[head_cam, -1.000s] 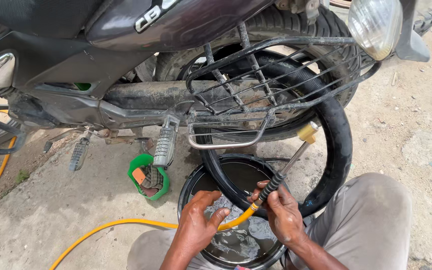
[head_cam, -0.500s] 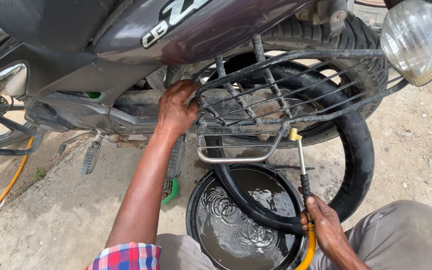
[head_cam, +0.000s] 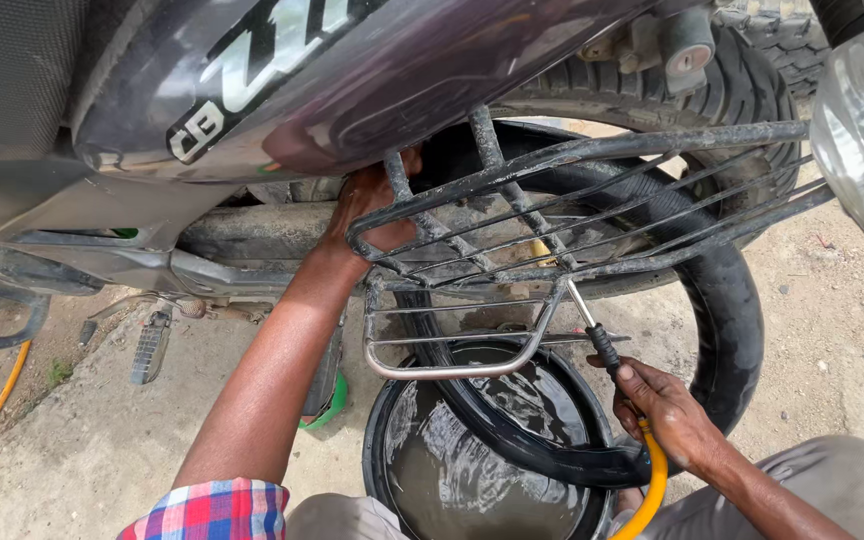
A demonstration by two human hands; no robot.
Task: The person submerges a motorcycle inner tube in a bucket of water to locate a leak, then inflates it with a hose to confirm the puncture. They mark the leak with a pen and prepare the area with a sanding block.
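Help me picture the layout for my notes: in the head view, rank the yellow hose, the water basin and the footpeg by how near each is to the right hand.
From the right hand:
1. Yellow hose, just below the hand, at its fingers.
2. Water basin, to its left, under the black tube.
3. Footpeg, far left, beneath the motorcycle.

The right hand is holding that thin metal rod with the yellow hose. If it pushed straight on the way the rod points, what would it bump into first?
Probably the metal guard rack. The right hand aims its air nozzle up and to the left, and the tip already sits at the rack's lower bars. Depth is unclear, so it might slip between them toward the motorcycle's tyre.
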